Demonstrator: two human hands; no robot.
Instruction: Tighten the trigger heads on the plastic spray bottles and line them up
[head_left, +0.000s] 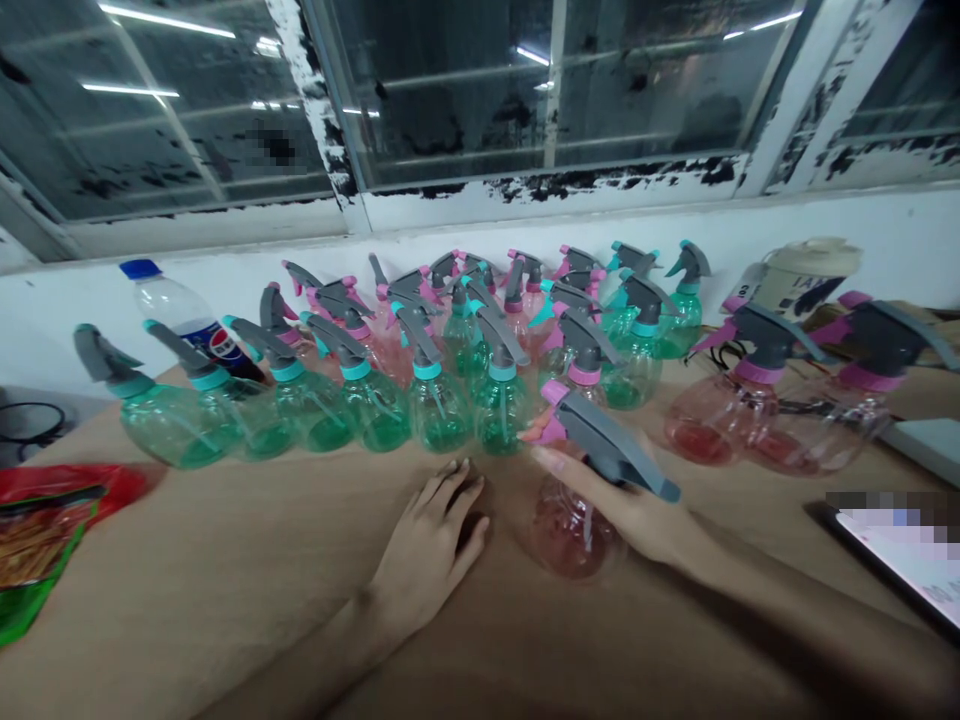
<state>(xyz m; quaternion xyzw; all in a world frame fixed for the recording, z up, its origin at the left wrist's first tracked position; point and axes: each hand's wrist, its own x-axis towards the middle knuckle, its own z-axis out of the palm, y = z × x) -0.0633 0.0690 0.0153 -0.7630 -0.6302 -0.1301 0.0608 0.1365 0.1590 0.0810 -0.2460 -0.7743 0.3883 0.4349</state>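
My right hand (622, 505) is wrapped round the neck of a clear pink spray bottle (574, 535) with a grey and pink trigger head. Its base is at the tabletop, near the front of a row of bottles. To the left, my left hand (431, 545) rests on the table with its fingers spread, holding nothing. Just beyond its fingertips stands a green spray bottle (441, 410) with a teal collar. Another green spray bottle (502, 410) stands beside that one, behind the gap between my hands.
Several more green and pink spray bottles fill the back of the wooden table (247, 540). A Pepsi bottle (187, 315) stands back left, a red packet (52, 530) front left. Two pink spray bottles (712, 420), a phone (900, 560) and a whitish container (810, 270) are at right.
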